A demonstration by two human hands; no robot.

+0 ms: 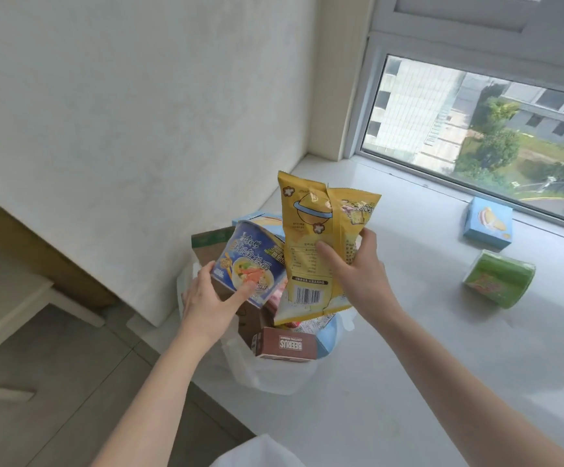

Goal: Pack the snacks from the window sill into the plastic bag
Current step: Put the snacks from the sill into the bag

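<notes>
A white plastic bag stands on the sill's left end, stuffed with snacks. My right hand grips a yellow snack packet upright over the bag's mouth. My left hand holds a blue instant-noodle bowl tilted at the bag's left rim, thumb and fingers around its base. A brown BEERUS box sticks out of the bag at the front. On the sill to the right lie a light-blue box and a green cup on its side.
The white window sill runs along the window on the right. A white wall stands behind the bag. Below left are a tiled floor and a pale wooden furniture edge.
</notes>
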